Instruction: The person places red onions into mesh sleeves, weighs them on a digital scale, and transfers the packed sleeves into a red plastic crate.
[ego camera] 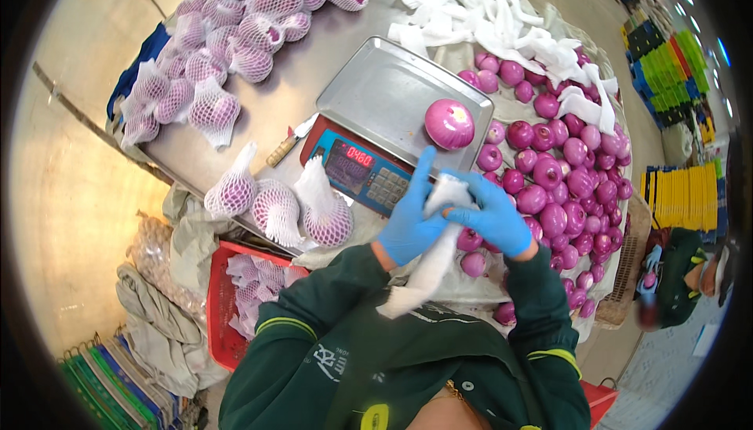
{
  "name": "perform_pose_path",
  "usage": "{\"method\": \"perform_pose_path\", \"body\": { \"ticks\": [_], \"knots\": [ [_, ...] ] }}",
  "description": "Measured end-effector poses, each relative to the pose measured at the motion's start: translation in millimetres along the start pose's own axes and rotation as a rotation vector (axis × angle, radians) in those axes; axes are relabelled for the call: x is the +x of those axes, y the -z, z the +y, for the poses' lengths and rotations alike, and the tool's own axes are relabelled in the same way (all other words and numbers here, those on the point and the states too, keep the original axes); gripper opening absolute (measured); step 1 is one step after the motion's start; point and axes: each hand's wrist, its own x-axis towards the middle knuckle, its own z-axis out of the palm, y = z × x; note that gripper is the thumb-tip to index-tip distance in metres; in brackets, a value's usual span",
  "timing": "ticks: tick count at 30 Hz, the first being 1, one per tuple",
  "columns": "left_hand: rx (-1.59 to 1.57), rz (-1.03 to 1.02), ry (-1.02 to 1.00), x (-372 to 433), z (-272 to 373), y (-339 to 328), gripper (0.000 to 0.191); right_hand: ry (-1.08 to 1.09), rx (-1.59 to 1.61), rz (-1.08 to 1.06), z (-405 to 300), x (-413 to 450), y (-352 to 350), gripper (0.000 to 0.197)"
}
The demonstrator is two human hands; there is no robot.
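Observation:
Both hands wear blue gloves. My left hand (415,215) and my right hand (491,209) hold a white foam net sleeve (429,271) between them, just in front of the scale; it hangs down towards my chest. A large peeled red onion (449,124) lies on the steel pan (376,92) of the digital scale (359,165), beyond my fingers. Three onions in foam nets (327,218) stand at the table's near edge, left of my hands. A knife (288,143) lies beside the scale. Many loose red onions (547,172) are heaped on the right, with white foam sleeves (470,12) behind them.
Many netted onions (203,65) cover the far left of the steel table (282,92). Below its near edge is a red crate (219,312) with netted items. Stacked crates (667,71) stand far right. A person (676,280) in dark green is at the right, holding an onion.

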Motion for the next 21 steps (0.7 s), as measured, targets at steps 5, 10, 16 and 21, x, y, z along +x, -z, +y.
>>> {"method": "perform_pose_path", "body": {
  "ticks": [5, 10, 16, 21],
  "knots": [
    [-0.476, -0.282, 0.08, 8, 19, -6, 0.077, -0.077, 0.438, 0.292, 17, -32, -9, 0.046],
    [-0.725, -0.3, 0.183, 10, 33, -11, 0.066, 0.101, -0.087, 0.488, 20, -39, -15, 0.032],
    [-0.378, -0.288, 0.353, 3, 7, 2, 0.033, 0.265, -0.16, 0.6, 16, -38, -12, 0.019],
    [-0.185, -0.295, 0.2, 5, 7, 12, 0.026, -0.236, 0.931, 0.231, 26, -44, -4, 0.029]
  ]
}}
